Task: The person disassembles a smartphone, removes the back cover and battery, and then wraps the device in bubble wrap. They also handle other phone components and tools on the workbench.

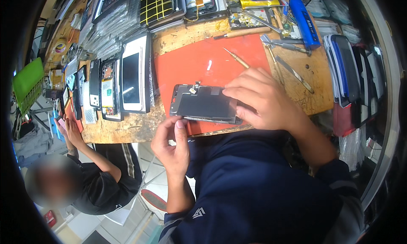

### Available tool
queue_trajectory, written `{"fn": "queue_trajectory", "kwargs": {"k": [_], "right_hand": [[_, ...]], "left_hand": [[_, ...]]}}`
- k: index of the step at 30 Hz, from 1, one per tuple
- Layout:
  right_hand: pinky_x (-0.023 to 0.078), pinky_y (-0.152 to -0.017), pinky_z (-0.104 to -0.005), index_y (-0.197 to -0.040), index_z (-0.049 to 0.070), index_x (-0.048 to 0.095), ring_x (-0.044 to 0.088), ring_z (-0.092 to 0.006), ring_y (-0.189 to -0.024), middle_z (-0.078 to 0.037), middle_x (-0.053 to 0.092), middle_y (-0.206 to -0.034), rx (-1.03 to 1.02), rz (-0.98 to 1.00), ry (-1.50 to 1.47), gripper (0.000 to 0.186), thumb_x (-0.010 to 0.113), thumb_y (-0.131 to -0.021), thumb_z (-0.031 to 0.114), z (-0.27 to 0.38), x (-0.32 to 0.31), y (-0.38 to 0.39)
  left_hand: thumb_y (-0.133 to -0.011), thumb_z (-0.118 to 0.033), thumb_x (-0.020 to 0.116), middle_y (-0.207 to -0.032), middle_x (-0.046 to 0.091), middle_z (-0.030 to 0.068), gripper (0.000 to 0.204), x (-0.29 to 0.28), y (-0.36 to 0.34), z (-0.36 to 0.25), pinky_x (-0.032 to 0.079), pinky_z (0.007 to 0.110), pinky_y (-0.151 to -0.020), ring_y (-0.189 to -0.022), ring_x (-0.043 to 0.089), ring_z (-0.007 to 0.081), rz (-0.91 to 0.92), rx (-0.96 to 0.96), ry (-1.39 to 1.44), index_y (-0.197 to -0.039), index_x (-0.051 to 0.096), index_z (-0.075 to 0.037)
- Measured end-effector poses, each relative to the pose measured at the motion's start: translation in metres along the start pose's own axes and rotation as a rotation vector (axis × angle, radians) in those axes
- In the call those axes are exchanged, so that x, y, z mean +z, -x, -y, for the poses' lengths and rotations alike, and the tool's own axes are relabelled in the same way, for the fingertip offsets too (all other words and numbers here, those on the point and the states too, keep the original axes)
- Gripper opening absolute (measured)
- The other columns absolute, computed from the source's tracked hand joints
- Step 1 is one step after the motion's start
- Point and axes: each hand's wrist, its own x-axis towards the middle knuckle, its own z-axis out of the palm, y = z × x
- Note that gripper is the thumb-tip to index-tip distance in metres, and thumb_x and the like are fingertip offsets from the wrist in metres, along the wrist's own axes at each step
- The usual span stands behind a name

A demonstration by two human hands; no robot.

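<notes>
A wooden workbench (316,70) is partly covered by an orange-red mat (182,62). Over the mat's near part, the right hand (258,101) is reached in from the right, back upward, fingers bent; the right end of a black phone screen panel (203,103) is clamped between its thumb and fingers. The panel is kept over the mat's near edge. Its near left edge is met by the left hand (171,142), thumb raised, fingers curled; whether these are closed on it cannot be told. A brass-coloured screwdriver (238,59) is partly hidden by the right hand.
</notes>
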Motion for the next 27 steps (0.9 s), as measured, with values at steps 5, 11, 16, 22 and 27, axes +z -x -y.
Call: {"fn": "queue_trajectory", "kwargs": {"k": [5,11,16,22,27], "right_hand": [[0.050,-0.095,-0.0443,-0.117,0.000,0.072,0.063,-0.0343,-0.107,-0.013,0.070,-0.115,-0.007,0.058,0.000,0.051,0.081,-0.067,0.009,0.003,-0.003,0.002],[0.048,-0.097,-0.0456,-0.123,0.000,0.068,0.061,-0.0340,-0.111,-0.014,0.066,-0.117,-0.048,0.133,0.045,0.059,0.085,-0.068,0.016,0.003,-0.010,-0.003],[0.048,-0.097,-0.0454,-0.129,0.001,0.066,0.062,-0.0358,-0.112,-0.016,0.066,-0.120,0.018,0.113,0.029,0.065,0.085,-0.069,0.015,0.009,-0.008,-0.001],[0.047,-0.099,-0.0475,-0.132,0.001,0.064,0.061,-0.0366,-0.112,-0.016,0.065,-0.120,0.105,0.028,0.067,0.064,0.087,-0.075,0.020,0.015,0.000,-0.002],[0.046,-0.098,-0.0490,-0.132,0.001,0.064,0.061,-0.0390,-0.110,-0.017,0.064,-0.122,0.077,0.059,0.164,0.064,0.087,-0.076,0.020,0.013,0.001,-0.014]], "left_hand": [[-0.100,-0.008,0.072,-0.106,0.074,0.0124,0.023,-0.016,-0.013,-0.004,0.053,0.030,-0.082,-0.095,0.069,0.0185,0.041,0.191,-0.254,-0.120,0.069,0.003],[-0.080,-0.023,0.090,-0.141,0.061,0.0198,0.087,-0.022,-0.052,-0.024,0.042,0.047,-0.110,-0.133,0.056,0.0385,0.304,0.481,-0.641,-0.152,0.048,0.000],[-0.068,-0.032,0.096,-0.145,0.059,0.0192,0.110,-0.021,-0.078,-0.025,0.037,0.050,-0.115,-0.136,0.054,0.0408,0.461,0.494,-0.628,-0.157,0.041,-0.001],[-0.052,-0.032,0.105,-0.133,0.058,0.0214,0.128,-0.014,-0.076,-0.018,0.044,0.050,-0.109,-0.121,0.057,0.0414,0.397,0.499,-0.539,-0.158,0.040,-0.001],[-0.065,-0.034,0.099,-0.127,0.055,0.0203,0.115,0.002,-0.063,-0.003,0.043,0.053,-0.104,-0.119,0.053,0.0421,0.324,0.521,-0.318,-0.160,0.039,-0.008]]}}
